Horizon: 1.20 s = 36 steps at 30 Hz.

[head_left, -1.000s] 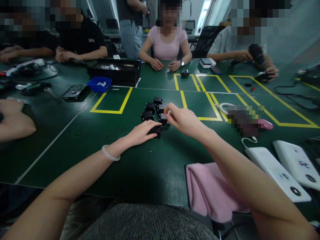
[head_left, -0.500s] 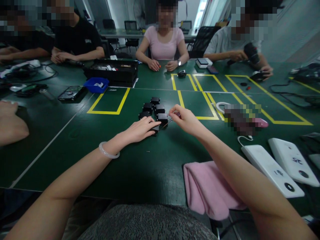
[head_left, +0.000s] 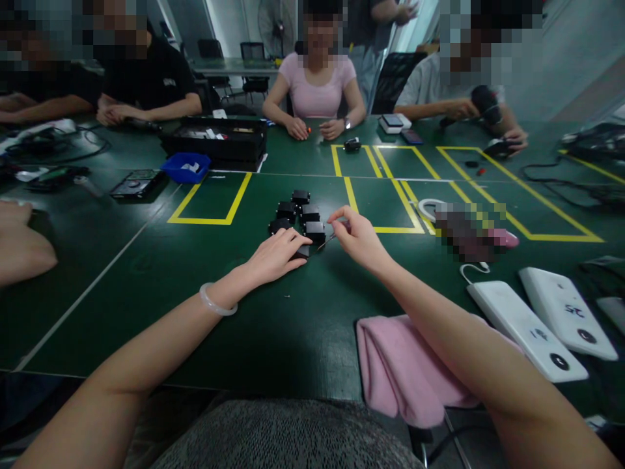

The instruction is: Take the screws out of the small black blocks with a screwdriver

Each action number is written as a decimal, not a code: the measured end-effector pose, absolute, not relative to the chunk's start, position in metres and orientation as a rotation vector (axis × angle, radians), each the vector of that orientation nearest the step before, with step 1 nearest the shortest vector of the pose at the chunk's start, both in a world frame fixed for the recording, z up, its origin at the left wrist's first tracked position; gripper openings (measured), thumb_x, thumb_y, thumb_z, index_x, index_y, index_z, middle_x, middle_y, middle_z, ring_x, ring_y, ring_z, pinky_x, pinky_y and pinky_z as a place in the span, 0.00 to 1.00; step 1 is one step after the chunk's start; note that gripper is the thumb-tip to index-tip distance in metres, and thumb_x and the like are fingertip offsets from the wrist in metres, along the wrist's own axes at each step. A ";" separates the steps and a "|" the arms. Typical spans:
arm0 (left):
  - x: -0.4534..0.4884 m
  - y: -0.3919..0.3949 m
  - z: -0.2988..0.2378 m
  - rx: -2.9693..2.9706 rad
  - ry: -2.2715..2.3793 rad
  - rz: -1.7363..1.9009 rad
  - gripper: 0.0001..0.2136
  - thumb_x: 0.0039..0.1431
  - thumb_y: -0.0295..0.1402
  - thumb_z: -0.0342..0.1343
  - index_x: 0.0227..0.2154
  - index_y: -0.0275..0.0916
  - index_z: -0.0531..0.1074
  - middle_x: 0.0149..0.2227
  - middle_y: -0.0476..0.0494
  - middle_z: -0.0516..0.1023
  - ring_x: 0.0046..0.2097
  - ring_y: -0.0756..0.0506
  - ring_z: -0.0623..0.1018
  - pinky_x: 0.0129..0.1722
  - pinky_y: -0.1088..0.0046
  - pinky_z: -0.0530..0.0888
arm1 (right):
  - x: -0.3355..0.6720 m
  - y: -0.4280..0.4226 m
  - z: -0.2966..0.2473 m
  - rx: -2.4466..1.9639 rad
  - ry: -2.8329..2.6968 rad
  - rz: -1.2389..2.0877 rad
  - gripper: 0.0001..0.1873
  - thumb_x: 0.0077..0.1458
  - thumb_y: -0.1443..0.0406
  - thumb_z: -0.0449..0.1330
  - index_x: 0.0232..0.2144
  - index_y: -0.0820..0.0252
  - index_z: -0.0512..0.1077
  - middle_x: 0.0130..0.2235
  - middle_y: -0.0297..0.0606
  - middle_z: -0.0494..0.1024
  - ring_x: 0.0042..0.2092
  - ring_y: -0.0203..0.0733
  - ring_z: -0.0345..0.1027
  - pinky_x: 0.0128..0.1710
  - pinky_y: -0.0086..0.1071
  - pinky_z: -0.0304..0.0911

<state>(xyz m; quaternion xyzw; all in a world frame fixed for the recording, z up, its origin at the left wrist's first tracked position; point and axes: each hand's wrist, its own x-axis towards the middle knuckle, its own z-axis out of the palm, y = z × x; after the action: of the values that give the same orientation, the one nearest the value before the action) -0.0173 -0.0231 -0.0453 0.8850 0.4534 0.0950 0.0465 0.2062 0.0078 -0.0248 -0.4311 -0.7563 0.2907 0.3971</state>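
Several small black box-shaped parts (head_left: 314,231) stand in a cluster on the green table (head_left: 234,352). My left hand (head_left: 277,255) lies over the nearest black box (head_left: 301,252), its fingers and thumb holding it and hiding most of it. Just right of the cluster, my right hand (head_left: 352,231) pinches a thin pointed metal tool that looks like tweezers (head_left: 326,243). Its tip points down and left, close to the box under my left hand. A tiny bright piece, perhaps a screw (head_left: 287,296), lies on the table nearer to me.
A pink cloth (head_left: 390,365) lies beneath my right forearm, with two white power banks (head_left: 527,332) further right. A blue tray (head_left: 186,168) and a black crate (head_left: 215,144) stand at the back left. Several people sit around the table; one holds a dark tool (head_left: 486,104).
The tweezers' tip has shifted slightly and sits a little apart from the black boxes. My left hand stays on the nearest box. Another person now shows standing in the background.
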 end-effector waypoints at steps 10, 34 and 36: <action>-0.018 -0.026 -0.047 2.664 1.418 0.348 0.19 0.67 0.36 0.58 0.58 0.39 0.67 0.54 0.38 0.73 0.53 0.38 0.72 0.49 0.62 0.73 | 0.205 0.005 -0.033 -1.043 -1.841 0.728 0.08 0.65 0.60 0.53 0.35 0.56 0.66 0.24 0.30 0.65 0.27 0.37 0.59 0.29 0.32 0.51; -0.020 -0.025 -0.057 2.696 1.407 0.478 0.17 0.68 0.38 0.57 0.56 0.39 0.68 0.52 0.38 0.74 0.52 0.38 0.73 0.49 0.61 0.73 | 0.210 -0.003 -0.034 -1.002 -1.862 0.720 0.12 0.67 0.57 0.52 0.32 0.56 0.64 0.26 0.32 0.65 0.29 0.38 0.59 0.30 0.33 0.53; -0.020 -0.025 -0.058 2.692 1.413 0.482 0.17 0.68 0.38 0.56 0.56 0.38 0.68 0.52 0.38 0.74 0.51 0.38 0.73 0.48 0.61 0.73 | 0.209 -0.004 -0.034 -1.011 -1.847 0.715 0.10 0.67 0.58 0.51 0.35 0.56 0.64 0.26 0.31 0.65 0.28 0.38 0.59 0.30 0.33 0.53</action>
<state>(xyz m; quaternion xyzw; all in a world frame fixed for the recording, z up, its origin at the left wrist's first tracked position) -0.0195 -0.0252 -0.0576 0.8742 0.4587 0.1564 0.0315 0.2094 -0.0041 -0.0338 -0.4077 -0.7446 0.2882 0.4431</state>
